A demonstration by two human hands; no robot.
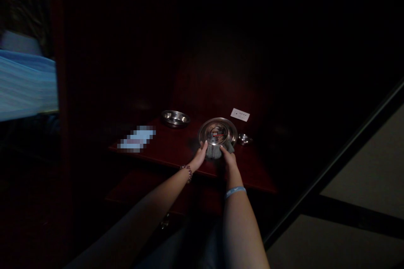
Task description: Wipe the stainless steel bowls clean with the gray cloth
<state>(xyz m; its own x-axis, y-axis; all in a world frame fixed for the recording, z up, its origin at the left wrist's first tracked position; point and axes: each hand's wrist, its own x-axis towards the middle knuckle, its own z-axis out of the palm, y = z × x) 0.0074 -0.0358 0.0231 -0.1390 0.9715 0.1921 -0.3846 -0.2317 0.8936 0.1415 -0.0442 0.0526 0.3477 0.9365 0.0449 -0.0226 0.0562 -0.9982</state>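
Observation:
Both my hands grip a round, shiny metal plate (pixel 217 125) by its near rim, above the dark red shelf (pixel 176 145). A small label shows near its middle. My left hand (pixel 199 157) is closed on the left side, thumb on top, a beaded bracelet at the wrist. On the right side my right hand (pixel 229 156) is closed too, with a light blue band on that wrist. A grey cloth (pixel 213 151) is bunched between the hands against the near rim. The fingers beneath are hidden.
A metal bowl (pixel 175 118) stands further left on the shelf, and a small metal cup or bowl (pixel 244 139) is at the right. Behind is a white card (pixel 240 114). A blurred pale item (pixel 137 139) lies at the left edge. Blue-white fabric (pixel 28 86) is at far left.

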